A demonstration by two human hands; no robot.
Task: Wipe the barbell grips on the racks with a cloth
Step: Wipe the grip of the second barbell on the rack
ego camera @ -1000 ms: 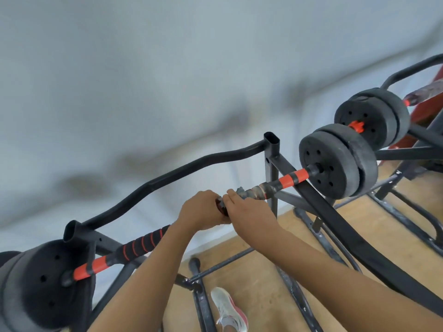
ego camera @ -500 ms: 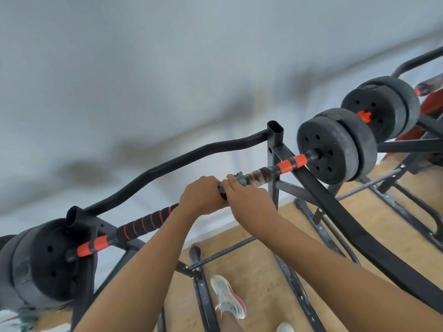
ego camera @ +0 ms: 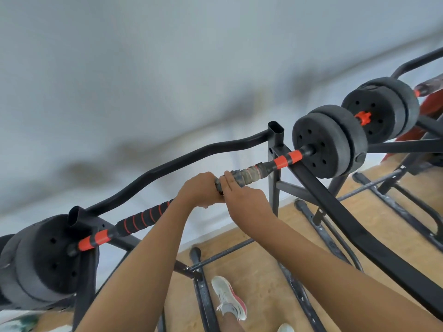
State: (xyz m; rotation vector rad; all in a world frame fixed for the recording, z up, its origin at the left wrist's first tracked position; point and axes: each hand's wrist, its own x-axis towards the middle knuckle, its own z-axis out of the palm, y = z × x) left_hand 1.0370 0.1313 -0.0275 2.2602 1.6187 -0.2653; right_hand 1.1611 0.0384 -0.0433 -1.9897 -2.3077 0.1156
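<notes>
The bar (ego camera: 282, 161) lay across the black rack (ego camera: 275, 130), slanting up to the right, with both arms reaching to its middle. The left grip (ego camera: 200, 191) was clenched round the bar, knuckles up, just right of the black foam (ego camera: 143, 219) with red rings. The right grip (ego camera: 245, 200) touched the left one on its right side, its fingers (ego camera: 230, 180) curled over the bar and grasping what looked like a mottled grey cloth (ego camera: 237, 176) bunched round it. Whether the paler grey stretch further right along the bar was more cloth or worn foam, I could not tell. Beyond that stretch came a red band, the rack's upright, then the right plates (ego camera: 328, 144). At the bar's lower end sat another red band and the left plates (ego camera: 43, 259). Past the right plates, off the bar's end, hung the far plates (ego camera: 381, 109) with a red collar. Below the bar, a white shoe (ego camera: 230, 298) with a red sole stood on the wooden floor (ego camera: 263, 271) between the rack's feet.
</notes>
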